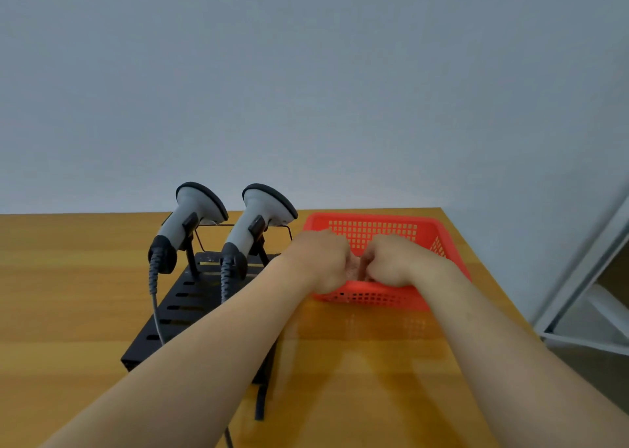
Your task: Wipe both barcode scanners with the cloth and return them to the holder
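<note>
Scanners [190,224], grey-and-black, sit upright in holder [177,311]; both hands [354,263] fisted, contents hidden.

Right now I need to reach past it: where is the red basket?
In the head view, the red basket sits on the wooden table, right of the two scanners, with both hands inside it.

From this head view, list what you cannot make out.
- Inside of the red basket: the left hand and right hand cover it; whether they grip a cloth is unclear.
- Scanner windows: both scanners face away.
- Black holder: its near right corner is behind the left forearm.
- Cables: cut off at the bottom edge.
</note>
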